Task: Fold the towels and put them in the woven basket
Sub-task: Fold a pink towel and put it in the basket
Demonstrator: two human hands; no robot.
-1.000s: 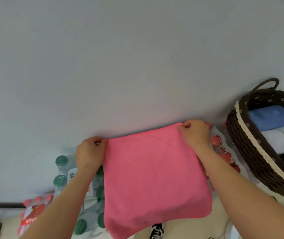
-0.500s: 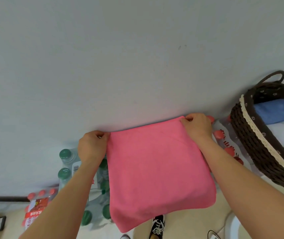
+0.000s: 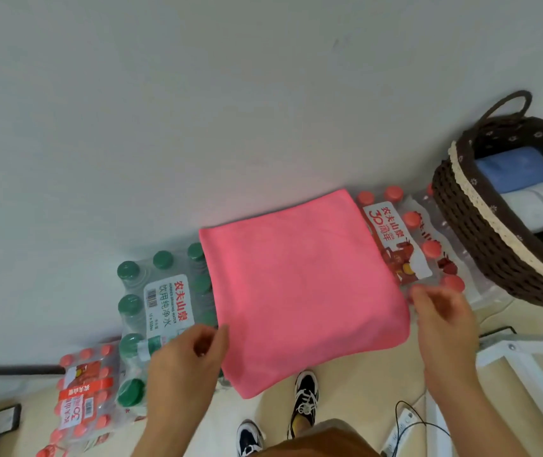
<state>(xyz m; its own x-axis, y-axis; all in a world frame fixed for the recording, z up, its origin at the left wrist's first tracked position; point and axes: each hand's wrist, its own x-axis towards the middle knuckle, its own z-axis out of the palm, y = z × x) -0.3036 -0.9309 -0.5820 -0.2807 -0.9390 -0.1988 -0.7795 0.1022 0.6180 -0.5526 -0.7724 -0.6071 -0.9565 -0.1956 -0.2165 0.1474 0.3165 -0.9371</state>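
A pink towel (image 3: 300, 288), folded to a rough square, lies flat over packs of bottled water, its near edge hanging past them. My left hand (image 3: 194, 354) hovers at the towel's near left edge, fingers apart, holding nothing. My right hand (image 3: 441, 318) hovers just off the near right corner, also empty with fingers spread. The dark woven basket (image 3: 481, 232) with a cream trim stands at the right; a rolled blue towel (image 3: 514, 171) and a white towel (image 3: 540, 206) lie inside it.
A green-capped water pack (image 3: 164, 298) sits left of the towel and red-capped packs (image 3: 405, 239) right of it and at lower left (image 3: 82, 397). A white wall rises behind. My shoes (image 3: 304, 400), a power strip with cable (image 3: 402, 423) and a white frame (image 3: 507, 354) are on the floor.
Both hands let go of the towel's far corners and drew back to its near edge. The towel now lies flat on the bottle packs.
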